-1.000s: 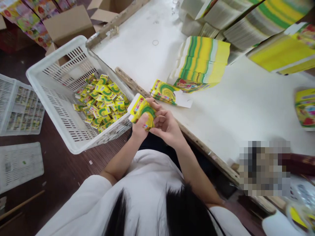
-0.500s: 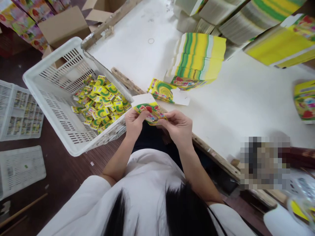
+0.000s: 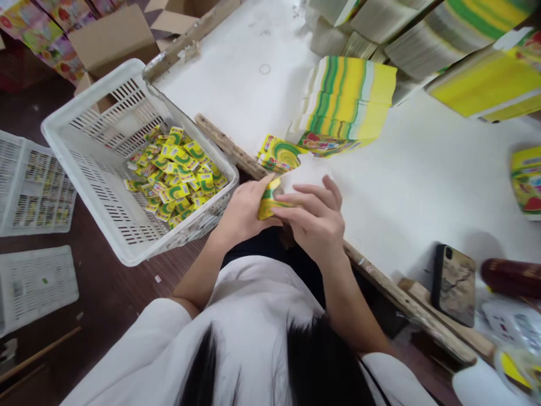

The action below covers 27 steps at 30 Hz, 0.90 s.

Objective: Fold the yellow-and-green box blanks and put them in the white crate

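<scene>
Between my two hands, at the table's front edge, is a small yellow-and-green printed carton [image 3: 266, 207], partly hidden by my fingers. My left hand [image 3: 240, 211] is closed round its left side. My right hand [image 3: 319, 223] has its index and middle fingertips on the carton's near end; the other fingers are raised and the thumb is hidden. White card shows just beyond the right fingers, and I cannot tell which carton it belongs to. Right behind, another flat yellow carton [image 3: 281, 154] lies on the table beside a tall stack of folded cartons [image 3: 349, 101].
At left a white plastic crate [image 3: 141, 256] holds many small yellow packs [image 3: 180, 175]. More crates [image 3: 38, 287] stand on the floor. Bundled cartons [image 3: 486, 79] fill the table's back right. A phone [image 3: 454, 285] and a dark red cylinder [image 3: 513, 276] are at right.
The carton has turned from printed face up to edge-on between my hands. My left hand has wrapped further round it, and my right fingers have shifted from a pinch to spread across its end.
</scene>
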Tool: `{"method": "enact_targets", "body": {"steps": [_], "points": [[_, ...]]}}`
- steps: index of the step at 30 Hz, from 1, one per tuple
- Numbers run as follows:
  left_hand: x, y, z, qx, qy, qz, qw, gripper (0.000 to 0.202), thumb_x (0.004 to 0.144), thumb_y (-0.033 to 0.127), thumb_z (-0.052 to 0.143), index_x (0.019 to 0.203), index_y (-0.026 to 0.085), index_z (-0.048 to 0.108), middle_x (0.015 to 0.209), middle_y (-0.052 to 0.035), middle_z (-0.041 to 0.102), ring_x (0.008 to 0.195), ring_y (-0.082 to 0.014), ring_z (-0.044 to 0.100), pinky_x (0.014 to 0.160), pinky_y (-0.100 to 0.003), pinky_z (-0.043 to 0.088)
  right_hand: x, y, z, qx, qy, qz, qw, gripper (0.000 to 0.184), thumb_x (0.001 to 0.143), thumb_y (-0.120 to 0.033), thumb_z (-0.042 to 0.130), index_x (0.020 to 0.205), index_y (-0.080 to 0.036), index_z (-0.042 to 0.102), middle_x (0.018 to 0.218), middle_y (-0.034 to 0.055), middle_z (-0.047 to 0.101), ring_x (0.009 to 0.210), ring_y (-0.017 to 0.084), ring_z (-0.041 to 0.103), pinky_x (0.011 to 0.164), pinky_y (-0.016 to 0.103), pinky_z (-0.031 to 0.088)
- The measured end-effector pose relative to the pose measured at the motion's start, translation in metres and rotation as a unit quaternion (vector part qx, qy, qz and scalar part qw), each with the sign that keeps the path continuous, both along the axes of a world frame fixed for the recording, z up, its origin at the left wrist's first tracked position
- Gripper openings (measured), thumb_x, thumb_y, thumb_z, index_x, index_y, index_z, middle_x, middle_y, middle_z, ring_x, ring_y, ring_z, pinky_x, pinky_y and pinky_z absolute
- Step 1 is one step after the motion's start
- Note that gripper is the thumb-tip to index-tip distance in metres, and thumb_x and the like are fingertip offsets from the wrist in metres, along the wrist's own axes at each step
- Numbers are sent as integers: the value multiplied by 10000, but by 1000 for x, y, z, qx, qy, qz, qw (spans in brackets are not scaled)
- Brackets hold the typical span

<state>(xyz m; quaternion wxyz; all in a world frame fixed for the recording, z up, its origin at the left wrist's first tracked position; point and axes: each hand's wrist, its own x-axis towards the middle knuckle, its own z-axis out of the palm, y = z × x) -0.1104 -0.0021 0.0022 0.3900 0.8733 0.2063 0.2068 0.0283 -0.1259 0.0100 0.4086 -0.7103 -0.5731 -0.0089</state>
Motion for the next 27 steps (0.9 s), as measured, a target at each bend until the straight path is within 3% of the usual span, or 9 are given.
{"method": "enact_targets", "body": {"steps": [1,5,7,10,13,18,22,24,27], "points": [[2,-1,-4,-14,21,4,1000,757,714,322,836,1357,224,449,1270,-114,628,1181,-314,621,1016,-470,506,-1,-1,0,9,14,-21,1000,171,926,-317,615,1029,-424,700,1132,-30,737,1211,266,622,1221,604,289],[6,-12,-18,-28,9,37,999,682,702,306,821,1279,219,467,1188,-81,656,1067,-274,667,899,-386,552,1,-3,-6,53,182,-74,979,646,912,-521,594,1482,-294,392,1495,117,509,1428,329,447,1156,592,398],[7,-18,-20,-17,-21,5,1000,687,728,332,803,1306,238,443,1204,-79,648,1084,-269,662,908,-380,548,0,-2,-11,17,315,5,949,626,954,-518,529,1510,-289,351,1485,109,535,1370,295,528,1102,524,483],[7,-21,-20,12,-68,-58,996,703,802,350,746,1393,268,373,1297,-93,606,1190,-267,617,968,-385,525,-3,1,-19,-59,448,116,885,549,947,-542,548,1435,-300,486,1428,72,608,1274,264,618,1041,448,550],[6,-20,-22,30,-96,-67,993,726,819,362,738,1420,270,341,1293,-104,590,1195,-265,605,964,-384,523,-5,3,-22,-57,492,104,863,554,918,-564,595,1404,-304,530,1431,67,613,1299,260,603,1048,442,546],[5,-20,-26,19,-111,-39,993,583,733,211,719,1240,286,440,1128,-44,617,1019,-222,657,831,-329,536,-6,1,-24,-24,469,90,878,616,925,-582,578,1463,-303,464,1404,101,635,1294,274,612,1049,469,541],[8,-19,-29,-45,-66,-35,996,688,735,287,719,1303,286,331,1197,-65,585,926,-203,670,742,-315,536,-10,-4,-17,-7,354,122,927,740,924,-555,586,1563,-309,305,1563,103,466,1377,292,532,1074,470,523],[10,-18,-32,-53,-72,-24,996,774,737,307,720,1352,270,251,1272,-106,531,996,-219,656,783,-334,544,-11,-4,-14,-39,257,110,959,592,938,-369,610,1502,-339,434,1556,57,481,1373,277,536,1101,455,501],[14,-18,-36,-16,-75,24,997,825,692,254,735,1355,251,244,1321,-136,462,1158,-268,584,897,-391,528,-11,-2,-15,-53,194,46,978,468,919,-136,522,1308,-363,651,1419,15,617,1283,243,613,1080,427,516]]}}
